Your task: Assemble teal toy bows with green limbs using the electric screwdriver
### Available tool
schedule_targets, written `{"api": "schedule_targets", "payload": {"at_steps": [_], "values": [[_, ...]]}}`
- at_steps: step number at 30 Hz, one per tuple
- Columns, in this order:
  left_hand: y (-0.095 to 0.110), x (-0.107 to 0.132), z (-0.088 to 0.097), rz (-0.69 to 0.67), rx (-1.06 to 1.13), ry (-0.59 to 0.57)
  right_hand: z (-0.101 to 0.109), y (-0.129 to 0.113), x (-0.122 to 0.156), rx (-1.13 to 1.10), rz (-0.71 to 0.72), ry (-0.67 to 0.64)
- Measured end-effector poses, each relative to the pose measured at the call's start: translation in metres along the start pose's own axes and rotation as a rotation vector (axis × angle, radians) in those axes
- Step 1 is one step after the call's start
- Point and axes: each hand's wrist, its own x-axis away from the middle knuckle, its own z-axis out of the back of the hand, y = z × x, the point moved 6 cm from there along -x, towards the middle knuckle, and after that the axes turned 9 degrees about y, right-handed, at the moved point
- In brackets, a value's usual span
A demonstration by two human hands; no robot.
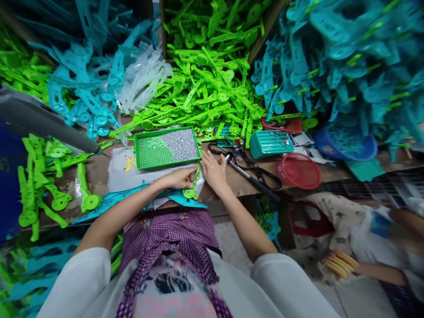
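A bright green plastic part with a round end [190, 193] lies at the table's front edge, a clear plastic piece [199, 182] beside it. My left hand [181, 178] is closed on the green part, fingers curled at its upper side. My right hand [213, 171] rests palm down at the part's other side, fingers stretched toward its upper end and thumb apart. Beneath the part is a long turquoise plastic piece [122, 198]. Just behind my hands stands a green tray [150, 152] of small metal pieces. A black-handled tool [250, 176] lies by my right thumb.
Heaps of green parts [205, 88] and turquoise parts [331, 57] rise behind. A teal basket [271, 144], red basket [299, 171] and blue basin [346, 141] stand to the right. A grey bar [46, 121] juts in from the left. Another person's hand [341, 263] is at lower right.
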Motion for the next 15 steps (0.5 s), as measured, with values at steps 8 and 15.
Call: {"api": "schedule_targets", "payload": {"at_steps": [8,15], "values": [[0.003,0.001,0.001,0.001,-0.006,0.014,0.005,0.012,-0.004,-0.123,-0.002,-0.006],[0.002,0.001,0.001,0.042,0.066,-0.003,0.006,-0.004,-0.01,0.029,0.147,-0.039]]}}
